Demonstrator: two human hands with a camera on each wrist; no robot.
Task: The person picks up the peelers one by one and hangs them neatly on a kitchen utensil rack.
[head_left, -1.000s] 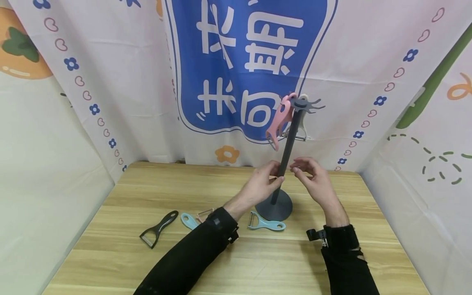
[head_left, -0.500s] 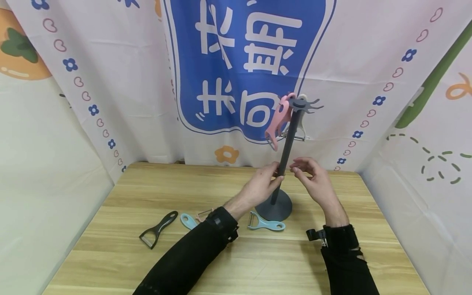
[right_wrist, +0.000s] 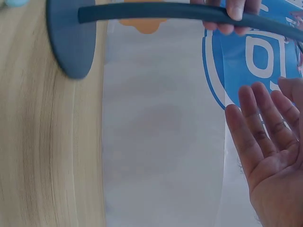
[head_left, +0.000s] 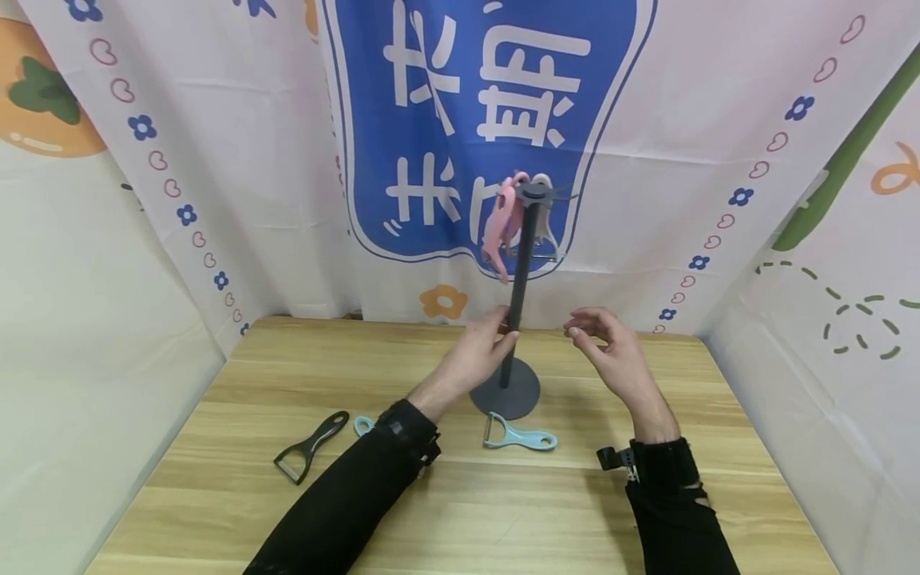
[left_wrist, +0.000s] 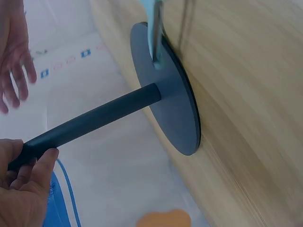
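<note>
A dark grey stand has a round base (head_left: 523,395), a slim pole (head_left: 525,271) and a hooked top. My left hand (head_left: 463,359) grips the pole between thumb and fingers, also plain in the left wrist view. From the top hang pink peelers (head_left: 497,235), overlapping so their number is unclear, and a white peeler (head_left: 546,228). My right hand (head_left: 616,351) hovers to the right of the pole, apart from it; in the right wrist view its fingers are spread and hold nothing. A light blue peeler (head_left: 530,438) lies just in front of the base.
On the wooden table (head_left: 575,519), a black peeler (head_left: 319,439) lies to the left. Beside it another light blue peeler (head_left: 363,425) is mostly hidden by my left forearm. A printed curtain (head_left: 287,200) hangs behind the table's far edge.
My left hand has moved the stand left and slightly back, and the hanging peelers have moved with it. The forearm now covers more of the left light blue peeler. My right hand has stayed put.
</note>
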